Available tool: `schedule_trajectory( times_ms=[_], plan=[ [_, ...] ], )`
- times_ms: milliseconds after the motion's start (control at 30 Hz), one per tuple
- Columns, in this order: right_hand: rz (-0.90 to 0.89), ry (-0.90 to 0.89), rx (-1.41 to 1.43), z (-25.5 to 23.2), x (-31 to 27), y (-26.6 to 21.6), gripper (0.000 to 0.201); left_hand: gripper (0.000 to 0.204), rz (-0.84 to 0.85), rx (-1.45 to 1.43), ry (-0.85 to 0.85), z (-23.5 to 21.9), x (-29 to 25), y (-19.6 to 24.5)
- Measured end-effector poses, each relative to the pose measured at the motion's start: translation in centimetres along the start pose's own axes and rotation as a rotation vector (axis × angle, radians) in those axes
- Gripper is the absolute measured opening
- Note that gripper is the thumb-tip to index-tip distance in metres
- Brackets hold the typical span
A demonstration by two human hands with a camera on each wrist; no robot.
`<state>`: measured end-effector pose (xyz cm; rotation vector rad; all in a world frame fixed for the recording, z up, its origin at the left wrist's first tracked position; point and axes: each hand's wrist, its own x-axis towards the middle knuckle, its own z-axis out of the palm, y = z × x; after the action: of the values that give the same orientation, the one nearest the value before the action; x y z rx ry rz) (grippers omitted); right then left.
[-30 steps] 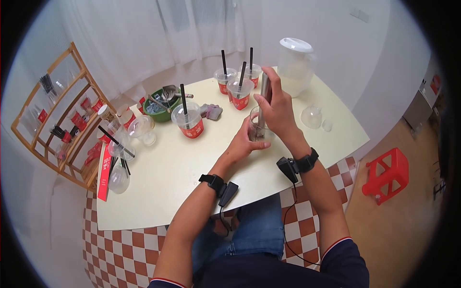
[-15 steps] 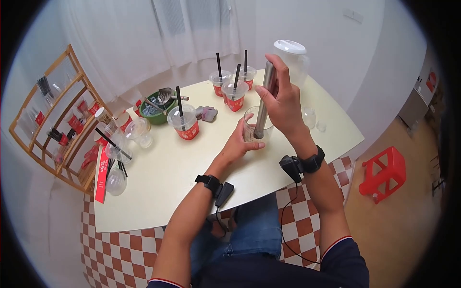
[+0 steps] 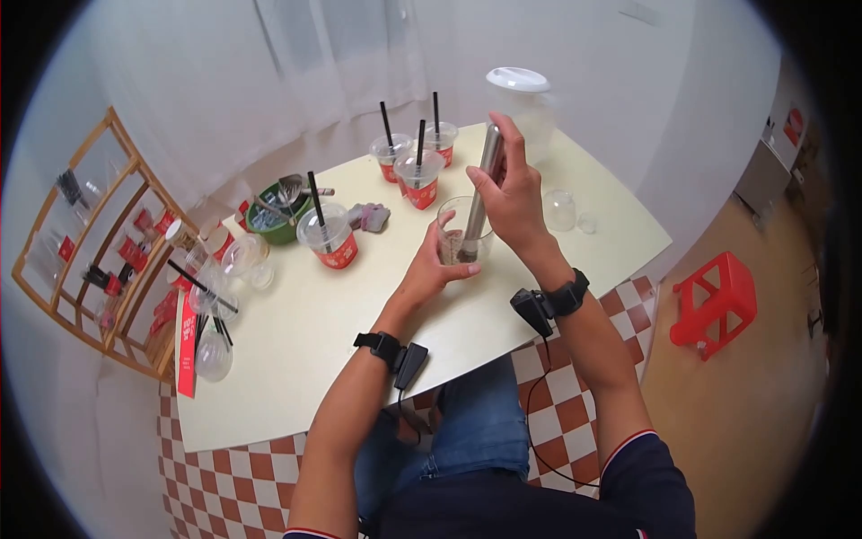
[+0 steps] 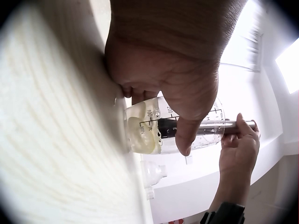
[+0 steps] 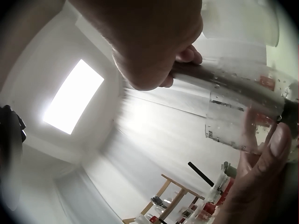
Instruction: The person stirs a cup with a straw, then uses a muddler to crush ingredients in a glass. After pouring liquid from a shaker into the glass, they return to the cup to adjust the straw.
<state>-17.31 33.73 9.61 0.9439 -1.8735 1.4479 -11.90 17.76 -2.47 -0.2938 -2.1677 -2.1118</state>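
Observation:
My left hand (image 3: 429, 272) wraps round a clear measuring cup (image 4: 212, 137) with black volume marks, thumb across its front. Pale yellow pieces that look like lemon slices (image 4: 141, 136) lie in its bottom with some liquid. My right hand (image 3: 521, 196) grips the upper part of a metal muddler (image 3: 483, 180), above the cup's rim. The muddler leans to the right, and its black head (image 4: 166, 126) is inside the cup, close over the yellow pieces. In the right wrist view, droplets cling to the cup wall.
Several red-and-clear cups with black straws (image 3: 329, 242) stand beyond the left hand. Behind are a green bowl (image 3: 280, 234) of utensils and a lidded pitcher (image 3: 521, 99). Clear domed pieces (image 3: 559, 211) lie at right. A wooden rack (image 3: 135, 171) stands left; a red stool (image 3: 718, 305) is right.
The muddler has gone from nearly upright to leaning right, rising and then dropping slightly inside the cup. My left hand keeps its hold on the cup. The head view has shifted.

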Motion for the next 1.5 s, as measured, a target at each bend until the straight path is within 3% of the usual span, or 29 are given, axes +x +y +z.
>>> schedule_trajectory(
  times_ms=[233, 333, 433, 467, 667, 800, 900, 1100, 1300, 1433, 1500],
  plan=[
    [0.025, 0.346, 0.144, -4.4, 2.2, -0.4, 0.073, 0.119, 0.018, 0.047, 0.005, 0.0, 0.3, -0.8],
    [0.103, 0.333, 0.135, -5.1, 1.8, 0.1, 0.072, 0.12, 0.015, 0.0, -0.006, 0.1, 0.2, -0.6],
    [0.116, 0.428, 0.353, -5.3, 1.3, 0.2, 0.072, 0.12, 0.057, 0.011, 0.0, 0.2, 0.3, -0.9],
    [0.097, 0.397, 0.243, -5.6, 1.2, 0.0, 0.072, 0.12, 0.021, -0.01, 0.004, 0.2, 0.2, -0.9],
    [0.029, 0.629, 0.445, -6.3, 2.5, 0.2, 0.068, 0.121, 0.008, 0.019, 0.005, 0.2, 0.2, -1.3],
    [0.251, 0.743, 0.511, -6.0, 4.2, 3.5, 0.059, 0.119, 0.002, 0.062, 0.017, 0.1, 0.3, -1.9],
    [0.566, 0.734, 0.513, -3.5, 3.1, 9.7, 0.058, 0.12, -0.018, 0.072, 0.013, 0.3, 0.1, -1.1],
    [0.923, 0.478, 0.437, 3.2, -0.4, 16.8, 0.06, 0.118, 0.019, 0.126, 0.024, 0.4, -0.1, -0.8],
    [1.064, 0.287, 0.479, 6.8, -1.2, 18.7, 0.058, 0.118, 0.013, 0.105, 0.038, 0.2, 0.2, -1.3],
    [0.924, 0.214, 0.242, 6.6, -1.7, 19.0, 0.069, 0.119, 0.014, 0.038, 0.03, 0.1, 0.2, -1.4],
    [0.818, 0.143, 0.068, 4.1, -1.6, 15.3, 0.069, 0.118, 0.003, 0.035, 0.027, 0.1, 0.2, -1.7]
  ],
)
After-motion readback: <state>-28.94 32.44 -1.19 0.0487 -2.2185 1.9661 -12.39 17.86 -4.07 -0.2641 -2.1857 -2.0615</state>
